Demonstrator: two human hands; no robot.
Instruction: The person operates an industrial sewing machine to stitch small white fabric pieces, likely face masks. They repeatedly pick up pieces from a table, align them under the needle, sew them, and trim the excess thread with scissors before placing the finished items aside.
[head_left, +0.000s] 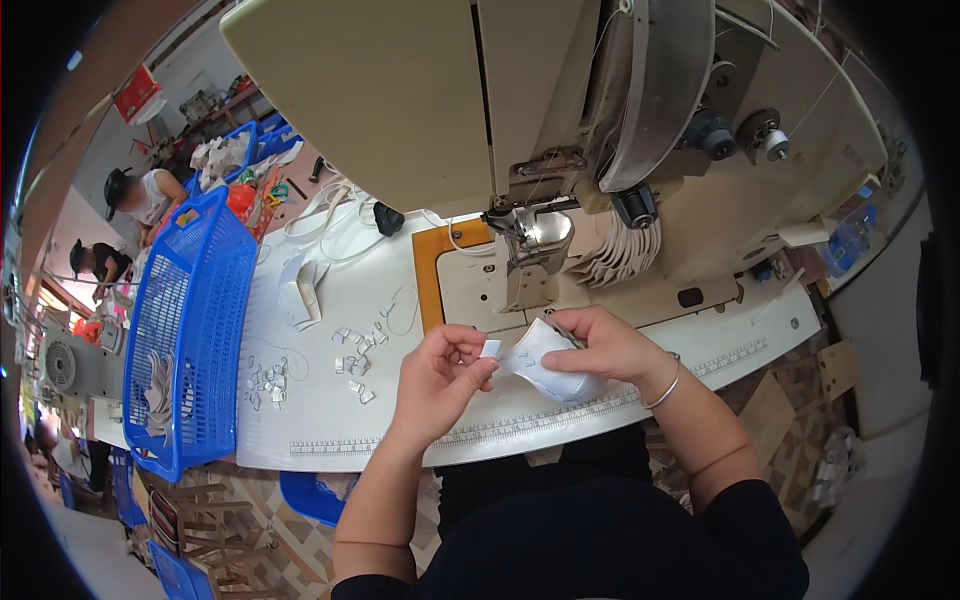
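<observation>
In my right hand point(610, 345) is a white, curved, stitched piece point(570, 385) that looks like a shoe upper, gripped with the thumb on top. My left hand point(445, 380) pinches a small white folded tab point(490, 349) between thumb and fingers, close beside the piece's left end. Both hands are above the front of the white table point(300, 425), just before the sewing machine's head point(540, 240). Small white folded tabs point(355, 365) lie to the left of my left hand, with another pile of tabs point(267, 383) farther left.
A tall blue basket point(185, 300) with white pieces inside stands at the table's left. White curved pieces point(625, 250) are stacked right of the machine head. A ruler tape point(600, 405) runs along the front edge. White straps point(330, 225) lie behind. Another person point(155, 195) sits far left.
</observation>
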